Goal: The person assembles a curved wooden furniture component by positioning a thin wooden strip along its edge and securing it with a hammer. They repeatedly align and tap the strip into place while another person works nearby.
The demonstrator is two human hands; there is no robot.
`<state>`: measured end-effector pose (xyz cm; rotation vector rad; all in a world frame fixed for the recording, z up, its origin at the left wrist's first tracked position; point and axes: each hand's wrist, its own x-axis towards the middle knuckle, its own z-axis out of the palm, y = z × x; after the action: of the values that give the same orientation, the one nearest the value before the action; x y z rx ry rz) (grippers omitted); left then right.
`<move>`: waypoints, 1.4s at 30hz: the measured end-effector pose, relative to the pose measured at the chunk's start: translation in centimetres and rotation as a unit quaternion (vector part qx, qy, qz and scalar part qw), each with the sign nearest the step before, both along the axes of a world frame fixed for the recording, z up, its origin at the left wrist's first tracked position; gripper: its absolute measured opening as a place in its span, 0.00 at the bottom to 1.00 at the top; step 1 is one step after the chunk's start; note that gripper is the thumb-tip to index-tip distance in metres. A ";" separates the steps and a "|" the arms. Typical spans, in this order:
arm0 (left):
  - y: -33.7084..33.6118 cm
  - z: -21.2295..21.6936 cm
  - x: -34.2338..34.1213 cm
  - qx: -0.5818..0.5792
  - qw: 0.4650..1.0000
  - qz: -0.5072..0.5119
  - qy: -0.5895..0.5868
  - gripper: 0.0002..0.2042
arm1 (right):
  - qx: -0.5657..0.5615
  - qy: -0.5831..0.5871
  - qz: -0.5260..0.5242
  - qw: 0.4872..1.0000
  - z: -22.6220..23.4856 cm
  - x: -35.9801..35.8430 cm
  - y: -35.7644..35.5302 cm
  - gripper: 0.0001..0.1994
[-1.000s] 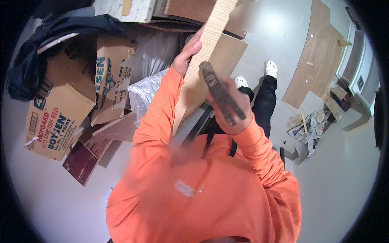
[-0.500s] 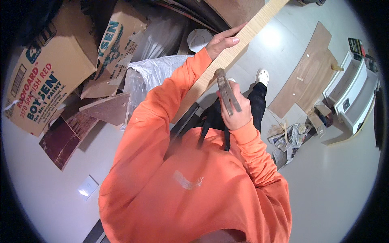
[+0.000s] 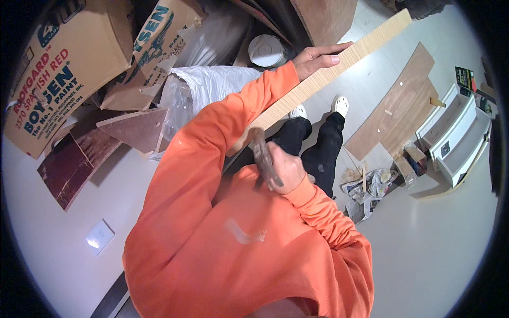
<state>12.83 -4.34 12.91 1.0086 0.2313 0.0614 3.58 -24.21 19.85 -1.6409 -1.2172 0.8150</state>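
A long, narrow board with pale wood grain runs diagonally from near my waist to the upper right. My left hand grips its left side, thumb on the near side and fingers stretched along it. In my right hand is a worn, brownish pair of pliers, smeared by motion. The head of the tool is at the board's lower end, close to my body; whether it touches the board I cannot tell. My right fingers wrap round its handles, which are partly hidden.
Cardboard boxes, wood offcuts and a white plastic sack crowd the left. A white-lidded bucket stands beyond. Rightward lie a flat brown panel, crumpled newspaper and a white drawer-like unit.
My right hand has moved left and nearer my body with the pliers, to the board's lower end. The board's far end now shows, and the view has shifted slightly.
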 end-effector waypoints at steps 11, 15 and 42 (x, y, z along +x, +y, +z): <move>1.0 0.1 0.1 0.134 0.990 -0.003 0.038 0.36 | 0.027 -0.027 0.118 0.992 -2.8 -6.0 -1.9 0.19; 1.4 5.6 -1.7 0.218 0.952 -0.073 0.202 0.35 | 0.036 0.086 0.140 0.986 -3.3 -4.6 -4.1 0.18; -8.7 9.3 -16.4 0.747 0.584 0.065 0.311 0.23 | -0.357 0.055 -0.545 0.757 -11.4 -3.2 -42.5 0.27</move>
<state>-3.53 -13.09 22.21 2.7392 1.0102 0.0177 0.33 -66.74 8.48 -2.4151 0.3473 0.5681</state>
